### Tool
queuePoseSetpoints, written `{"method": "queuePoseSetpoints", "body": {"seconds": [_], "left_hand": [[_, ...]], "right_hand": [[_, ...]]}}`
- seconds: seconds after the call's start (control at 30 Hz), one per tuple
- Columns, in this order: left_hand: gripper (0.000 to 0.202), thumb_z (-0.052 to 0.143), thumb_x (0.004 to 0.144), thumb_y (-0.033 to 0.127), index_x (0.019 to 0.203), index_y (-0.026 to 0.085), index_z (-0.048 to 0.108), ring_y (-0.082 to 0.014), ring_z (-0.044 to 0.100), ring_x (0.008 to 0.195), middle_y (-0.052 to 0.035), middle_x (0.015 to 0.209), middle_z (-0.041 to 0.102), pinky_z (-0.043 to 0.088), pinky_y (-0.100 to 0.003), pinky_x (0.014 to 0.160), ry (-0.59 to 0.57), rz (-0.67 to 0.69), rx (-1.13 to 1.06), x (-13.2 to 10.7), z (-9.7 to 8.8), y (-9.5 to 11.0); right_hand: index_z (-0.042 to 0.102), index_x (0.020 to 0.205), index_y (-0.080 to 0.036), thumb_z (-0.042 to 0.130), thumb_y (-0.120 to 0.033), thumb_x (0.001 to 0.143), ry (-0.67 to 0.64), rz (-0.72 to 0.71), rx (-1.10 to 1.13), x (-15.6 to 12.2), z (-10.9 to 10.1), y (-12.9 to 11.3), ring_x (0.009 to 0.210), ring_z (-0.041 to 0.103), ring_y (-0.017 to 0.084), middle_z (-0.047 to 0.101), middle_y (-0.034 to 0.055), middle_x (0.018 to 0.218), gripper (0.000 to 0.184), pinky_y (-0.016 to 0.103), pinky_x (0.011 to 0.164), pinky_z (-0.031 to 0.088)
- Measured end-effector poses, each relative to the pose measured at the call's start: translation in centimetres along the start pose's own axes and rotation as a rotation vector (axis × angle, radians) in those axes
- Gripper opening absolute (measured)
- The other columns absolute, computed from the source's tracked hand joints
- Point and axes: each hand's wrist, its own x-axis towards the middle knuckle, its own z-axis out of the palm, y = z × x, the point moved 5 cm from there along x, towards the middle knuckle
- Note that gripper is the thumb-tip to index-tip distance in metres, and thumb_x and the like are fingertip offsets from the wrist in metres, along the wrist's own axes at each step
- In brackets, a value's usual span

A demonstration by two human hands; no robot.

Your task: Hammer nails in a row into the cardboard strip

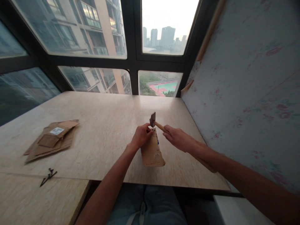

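Observation:
My right hand is wrapped round the wooden handle of a hammer. The hammer's dark metal head is raised just above the far end of a piece of cardboard. At that end my left hand has its thumb and fingers pinched together against the cardboard. Whatever is between those fingertips is too small to make out. Small dark spots show on the cardboard by the fingertips, and a row of small marks runs along its near edge. A bit of blue peeks out at its right side.
Several flat cardboard pieces, one with a white label, lie stacked at the left of the stone-patterned countertop. Several dark nails or screws lie near the front left edge. A flowered wall borders the right, and windows stand behind.

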Motion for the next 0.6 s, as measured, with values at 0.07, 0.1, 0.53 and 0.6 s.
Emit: {"method": "queuePoseSetpoints", "body": {"seconds": [0.07, 0.1, 0.53, 0.6], "left_hand": [[0.018, 0.064, 0.077, 0.016, 0.095, 0.018, 0.064, -0.0186, 0.069, 0.07, -0.0037, 0.077, 0.073, 0.05, -0.027, 0.063, -0.006, -0.005, 0.012, 0.04, 0.05, 0.03], [0.017, 0.064, 0.077, 0.016, 0.094, 0.018, 0.064, -0.0183, 0.068, 0.069, -0.0035, 0.076, 0.073, 0.049, -0.027, 0.063, -0.011, -0.006, 0.017, 0.07, 0.07, 0.07], [0.015, 0.063, 0.075, 0.013, 0.089, 0.015, 0.065, -0.0163, 0.064, 0.065, -0.0038, 0.072, 0.07, 0.043, -0.025, 0.06, -0.032, -0.068, 0.13, 0.46, -0.11, 0.94], [0.018, 0.062, 0.076, 0.013, 0.093, 0.015, 0.066, -0.0165, 0.065, 0.066, -0.0039, 0.074, 0.071, 0.045, -0.025, 0.062, -0.033, -0.066, 0.134, 0.42, -0.12, 0.96]], "right_hand": [[0.048, 0.091, -0.02, 0.042, -0.026, 0.095, -0.023, 0.001, -0.022, 0.02, 0.17, 0.06, 0.059, 0.049, 0.015, 0.058, 0.0043, 0.069, 0.009, 0.024, 0.052, 0.027], [0.048, 0.092, -0.02, 0.043, -0.025, 0.094, -0.038, 0.0, -0.035, 0.05, 0.26, 0.09, 0.059, 0.049, 0.015, 0.059, 0.0045, 0.07, 0.008, 0.024, 0.052, 0.026], [0.051, 0.094, -0.019, 0.043, -0.026, 0.095, -0.036, -0.012, -0.064, 0.26, 0.21, 0.22, 0.063, 0.053, 0.015, 0.062, 0.0051, 0.074, 0.011, 0.023, 0.053, 0.028], [0.05, 0.092, -0.019, 0.043, -0.026, 0.095, -0.002, -0.014, -0.019, 0.25, -0.28, 0.18, 0.064, 0.053, 0.015, 0.06, 0.0037, 0.073, 0.01, 0.023, 0.054, 0.03]]}}
